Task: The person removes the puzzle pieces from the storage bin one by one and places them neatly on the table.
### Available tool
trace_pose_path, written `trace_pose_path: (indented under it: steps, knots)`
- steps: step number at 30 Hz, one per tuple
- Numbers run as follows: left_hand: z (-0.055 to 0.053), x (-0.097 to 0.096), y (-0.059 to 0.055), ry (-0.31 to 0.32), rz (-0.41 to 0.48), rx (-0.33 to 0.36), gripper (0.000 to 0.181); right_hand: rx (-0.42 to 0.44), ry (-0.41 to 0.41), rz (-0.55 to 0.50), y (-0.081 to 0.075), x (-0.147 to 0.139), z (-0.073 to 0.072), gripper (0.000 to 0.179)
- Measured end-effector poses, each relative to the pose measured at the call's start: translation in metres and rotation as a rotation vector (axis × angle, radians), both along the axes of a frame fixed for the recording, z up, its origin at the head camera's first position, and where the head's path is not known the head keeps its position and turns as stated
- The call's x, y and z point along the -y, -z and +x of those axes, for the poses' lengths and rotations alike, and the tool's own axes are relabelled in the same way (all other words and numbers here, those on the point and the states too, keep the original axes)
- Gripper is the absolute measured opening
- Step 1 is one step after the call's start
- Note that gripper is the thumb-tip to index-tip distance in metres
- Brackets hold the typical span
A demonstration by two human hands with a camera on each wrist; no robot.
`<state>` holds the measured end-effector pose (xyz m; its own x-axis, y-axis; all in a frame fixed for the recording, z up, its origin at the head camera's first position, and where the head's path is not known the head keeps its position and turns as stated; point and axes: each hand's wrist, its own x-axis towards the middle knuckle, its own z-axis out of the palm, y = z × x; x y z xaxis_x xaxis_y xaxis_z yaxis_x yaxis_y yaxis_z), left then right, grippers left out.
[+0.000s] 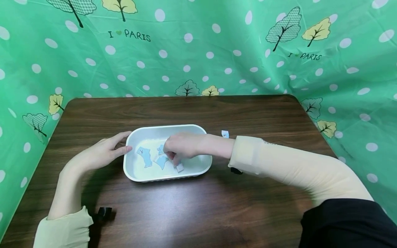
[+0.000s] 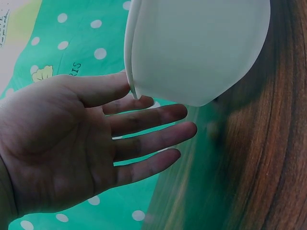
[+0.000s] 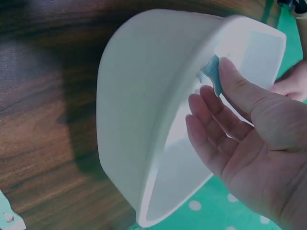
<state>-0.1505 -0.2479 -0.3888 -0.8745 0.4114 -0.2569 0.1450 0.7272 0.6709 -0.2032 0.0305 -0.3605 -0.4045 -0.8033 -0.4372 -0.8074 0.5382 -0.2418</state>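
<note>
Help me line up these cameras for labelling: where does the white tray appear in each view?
Head: white tray mostly left of and below centre, the right hand reaching inside.
Left wrist: tray at the top, right of centre, cut off by the upper edge.
Right wrist: tray across the middle, partly behind the right hand.
Shared landmark: green dotted cloth.

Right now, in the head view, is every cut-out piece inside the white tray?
No, one small pale piece lies on the brown table, to the right of the white tray.
</note>
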Motion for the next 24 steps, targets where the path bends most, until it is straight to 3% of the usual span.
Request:
trace_pose_path:
  steps: [9, 24]
  knots:
    - [0.000, 0.001, 0.001, 0.003, -0.010, 0.001, 0.063, -0.050, 0.089, -0.064, -0.024, -0.017, -0.012, 0.017]
    - [0.002, 0.002, 0.000, -0.003, -0.001, 0.010, 0.063, -0.039, 0.343, -0.355, -0.059, -0.079, -0.031, 0.014]
